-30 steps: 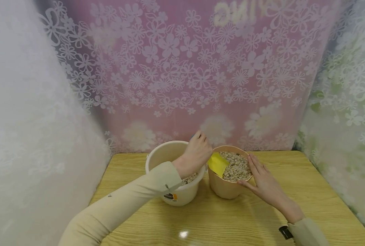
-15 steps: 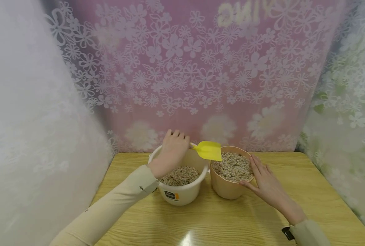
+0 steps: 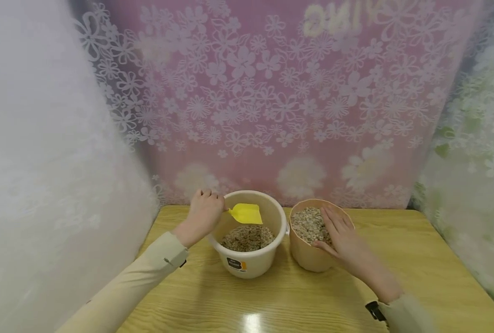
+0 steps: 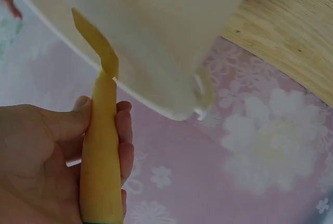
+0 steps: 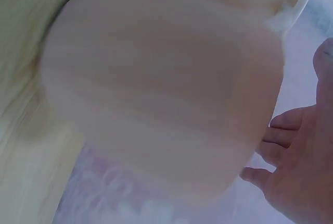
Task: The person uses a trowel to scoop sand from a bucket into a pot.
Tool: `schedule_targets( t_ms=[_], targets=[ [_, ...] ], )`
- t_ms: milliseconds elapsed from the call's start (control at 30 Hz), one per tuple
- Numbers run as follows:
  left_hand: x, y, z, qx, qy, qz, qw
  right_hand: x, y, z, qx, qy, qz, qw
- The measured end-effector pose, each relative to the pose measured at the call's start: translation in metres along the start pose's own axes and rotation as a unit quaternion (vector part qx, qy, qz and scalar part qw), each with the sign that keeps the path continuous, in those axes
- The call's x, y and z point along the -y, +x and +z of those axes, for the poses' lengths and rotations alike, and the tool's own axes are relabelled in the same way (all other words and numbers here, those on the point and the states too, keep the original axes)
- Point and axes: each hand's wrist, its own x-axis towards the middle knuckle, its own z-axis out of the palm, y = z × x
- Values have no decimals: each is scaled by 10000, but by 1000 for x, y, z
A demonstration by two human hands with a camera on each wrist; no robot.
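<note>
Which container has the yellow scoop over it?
The white bucket with the front label; the peach pot beside it has the right hand at its rim.

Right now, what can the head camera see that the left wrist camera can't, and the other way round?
Only the head view shows the pot, the grains in it and in the bucket, and the bucket's label.

Only the left wrist view shows the thumb lying against the scoop's handle; from the head, the hand hides most of that handle.

Both show the scoop, the left hand, the bucket, the table and the flowered backdrop.
</note>
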Motion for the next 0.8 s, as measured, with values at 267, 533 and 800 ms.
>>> schedule_targets(
  t_ms=[267,533,800],
  targets=[
    [-14,4,9,1034,1283,393,9855,46,39,16,-174,436,-627,9969],
    [-41,4,20,1667,3005,1123,9324,62,49,32,112,494,-554,9972],
    [-41,17,30,1662,2906,1241,9341,61,51,36,102,554,-483,9972]
  ],
)
